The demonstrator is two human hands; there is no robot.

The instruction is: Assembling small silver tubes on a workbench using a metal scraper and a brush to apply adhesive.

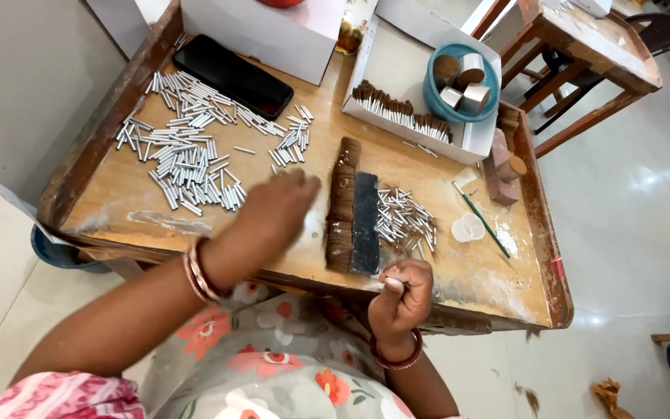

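On the wooden desk (pixel 157 209), left hand (pixel 277 208) hovers, blurred, fingers loose, beside the silver tubes (pixel 188 151). Right hand (pixel 402 293) is clenched on a small white stick (pixel 393 284) near the brown bristle row (pixel 343 203).

The left hand (pixel 277 209) is motion-blurred, so can't tell what its fingers (pixel 304 186) touch. The right hand (pixel 403 293) is curled around something pale, mostly hidden in the fist. The white box (pixel 273 31) at the far side gets chopped by the top edge, and the blue bucket (pixel 60 252) sits mostly hidden under the desk (pixel 110 209).
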